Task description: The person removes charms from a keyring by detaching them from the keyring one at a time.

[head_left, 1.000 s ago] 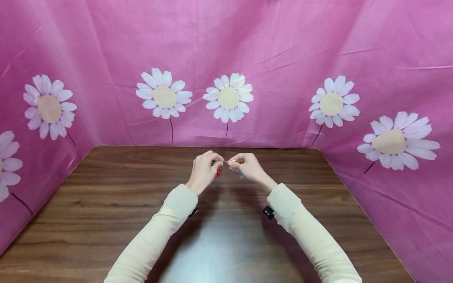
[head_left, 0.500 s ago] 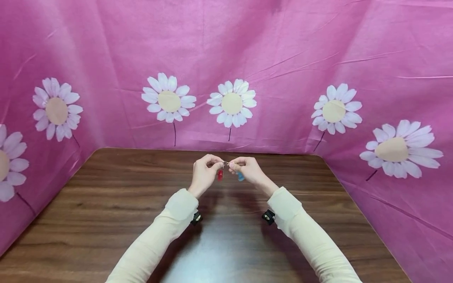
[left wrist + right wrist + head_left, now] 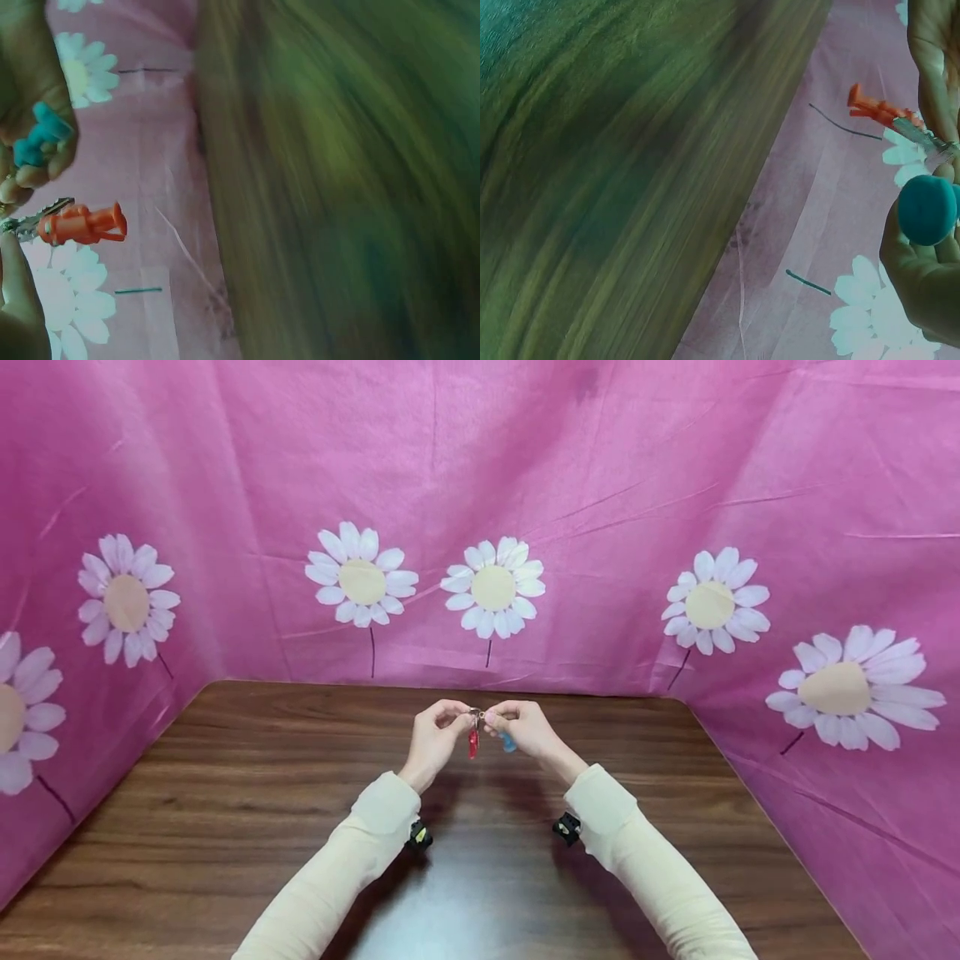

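Note:
My left hand (image 3: 437,735) pinches a key ring at the fingertips. From it hang a jagged metal key (image 3: 51,212) and a small red figure charm (image 3: 473,743). My right hand (image 3: 528,727), fingertips right beside the left ones, pinches the metal end of a keychain with a blue figure charm (image 3: 508,742). This blue charm hangs below the right fingers and lies against the curled ones in the left wrist view. Fingertips hide most of the ring and the joint between the two parts. Both hands are held up over the far part of the table.
The brown wood-grain table (image 3: 247,827) spreads below both arms. A pink cloth (image 3: 600,460) printed with white daisies stands around its back and sides. Each wrist wears a small black camera, such as the left wrist camera (image 3: 419,836).
The head view has tilted up slightly, so everything sits lower in it. The red charm and key hang more freely below the left fingers. Both hands keep their pinch.

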Available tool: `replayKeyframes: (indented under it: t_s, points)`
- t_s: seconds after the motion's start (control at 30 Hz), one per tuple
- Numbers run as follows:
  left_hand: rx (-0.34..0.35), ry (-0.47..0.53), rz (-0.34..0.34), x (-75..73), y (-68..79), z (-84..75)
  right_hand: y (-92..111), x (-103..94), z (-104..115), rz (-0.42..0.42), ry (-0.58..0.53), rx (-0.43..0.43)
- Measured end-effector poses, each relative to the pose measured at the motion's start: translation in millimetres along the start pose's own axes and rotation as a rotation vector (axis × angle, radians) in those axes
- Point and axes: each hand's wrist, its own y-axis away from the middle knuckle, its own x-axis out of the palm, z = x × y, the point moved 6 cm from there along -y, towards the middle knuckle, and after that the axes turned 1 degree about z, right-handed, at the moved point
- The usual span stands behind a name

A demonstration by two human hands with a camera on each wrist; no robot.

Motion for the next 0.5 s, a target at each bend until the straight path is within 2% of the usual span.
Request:
replayKeyframes:
  t_s: [0.2, 0.33, 0.5]
  points:
    - [0.103, -0.214, 0.067, -1.6, -1.7, -3.8, -3.2, 2.6, 1.6, -0.048, 0.022, -0.036]
    - [0.116, -0.354, 0.083, -0.8, -5.6, -8.6, -4.8, 1.3, 5.3, -0.05, 0.067, -0.073]
    - [0.125, -0.461, 0.123, 1.2, -11.1, -13.7, -2.8, -1.8, 7.9, -0.07, 0.222, -0.123]
